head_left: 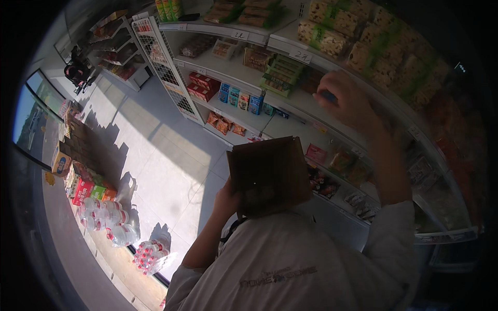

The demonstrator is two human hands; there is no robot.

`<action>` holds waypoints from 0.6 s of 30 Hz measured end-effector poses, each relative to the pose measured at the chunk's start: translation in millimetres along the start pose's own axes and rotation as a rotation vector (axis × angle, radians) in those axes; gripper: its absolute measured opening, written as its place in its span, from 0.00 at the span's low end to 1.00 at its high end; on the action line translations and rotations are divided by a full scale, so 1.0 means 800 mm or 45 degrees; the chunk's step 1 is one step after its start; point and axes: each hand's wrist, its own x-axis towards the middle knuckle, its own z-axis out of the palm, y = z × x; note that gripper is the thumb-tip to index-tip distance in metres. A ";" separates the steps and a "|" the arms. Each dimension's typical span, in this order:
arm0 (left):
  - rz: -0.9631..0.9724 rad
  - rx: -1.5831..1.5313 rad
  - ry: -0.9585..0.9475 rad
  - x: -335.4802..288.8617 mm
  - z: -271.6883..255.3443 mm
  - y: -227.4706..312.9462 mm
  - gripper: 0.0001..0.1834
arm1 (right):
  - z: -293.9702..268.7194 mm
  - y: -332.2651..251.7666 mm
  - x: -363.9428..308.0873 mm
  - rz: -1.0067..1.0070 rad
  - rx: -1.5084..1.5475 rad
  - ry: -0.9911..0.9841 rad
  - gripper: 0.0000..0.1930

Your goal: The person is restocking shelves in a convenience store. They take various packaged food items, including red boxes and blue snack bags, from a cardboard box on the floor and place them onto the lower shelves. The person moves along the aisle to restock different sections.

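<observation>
A brown cardboard box [296, 168] is held against my body with its open side up. My left hand [226, 199] is closed on the box's left side, its fingers partly hidden. The inside is dark, and I cannot make out what lies in it. My right hand [343, 99] is raised in front of the shelves at the right. Its fingers are curled around something small and bluish that I cannot make out. Close to that hand, a green tray of packaged snacks [282, 74] sits on the shelf.
Store shelves [327, 106] curve around the front and right, holding red boxes [202, 85], blue pouches [255, 103] and bagged food [332, 26]. A white wire rack [165, 67] stands at the shelf end. Bottled water packs [150, 256] and cartons line the window at the left.
</observation>
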 end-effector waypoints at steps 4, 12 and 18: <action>-0.023 0.052 -0.086 0.021 -0.010 0.037 0.36 | 0.162 -0.086 -0.019 -0.209 0.114 -1.131 0.18; -0.002 0.184 -0.179 0.012 -0.021 0.140 0.36 | 0.474 -0.054 -0.111 0.135 -0.147 -1.564 0.19; -0.174 0.192 -0.436 -0.031 -0.037 0.164 0.38 | 0.511 -0.038 -0.170 0.333 -0.228 -1.398 0.18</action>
